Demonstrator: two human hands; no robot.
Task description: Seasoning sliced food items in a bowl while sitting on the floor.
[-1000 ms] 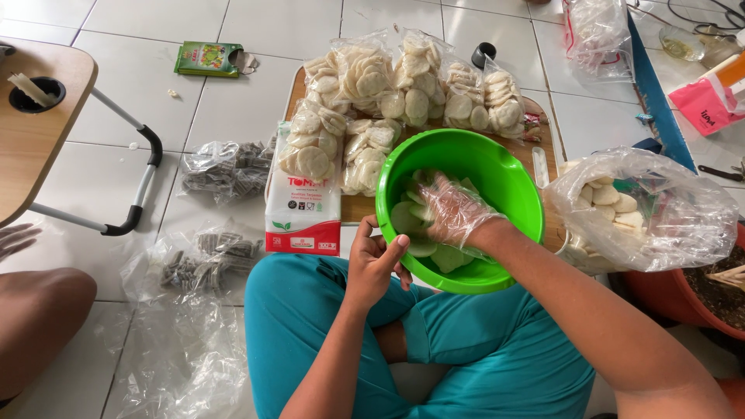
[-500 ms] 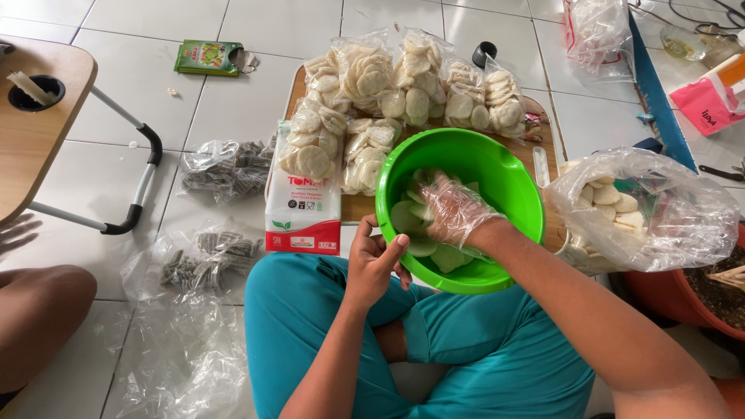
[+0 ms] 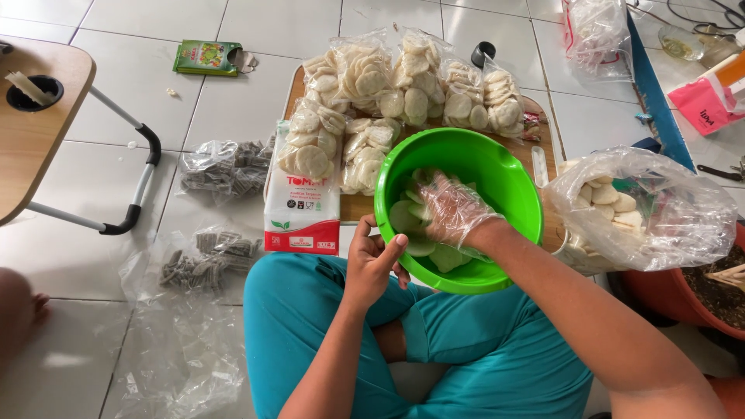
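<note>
1. Far left: light wooden folding table (image 3: 35, 132) with a dark round recess in its top, on a grey and black tube leg.
2. Floor, upper left: flat green rectangular sachet (image 3: 206, 57), multicoloured print on its face.
3. Left floor: two clear plastic bags of dark small pieces (image 3: 225, 164), one above the other; an empty crumpled clear bag lies below them.
4. Just right of these: white rectangular packet with a red lower band (image 3: 302, 215), upright, leaning on the board.
5. Wooden board (image 3: 358, 207) carries sealed clear bags of pale round crackers (image 3: 403, 93), stacked in rows.
6. Left hand (image 3: 374, 260), bare, curls over the near left rim of the bright green round plastic bowl (image 3: 497, 167), thumb up; it grips the rim.
7. The bowl rests on the teal-trousered lap, touching the board.
8. Right hand (image 3: 454, 211), in a clear thin plastic glove, is inside the bowl, fingers bent down onto the pale green-white round crackers (image 3: 405, 217); whether it grips one cannot be told.
9. Right: open clear bag of loose crackers (image 3: 644, 209), beside the bowl.
10. Far right: pink paper bag (image 3: 702, 105).
</note>
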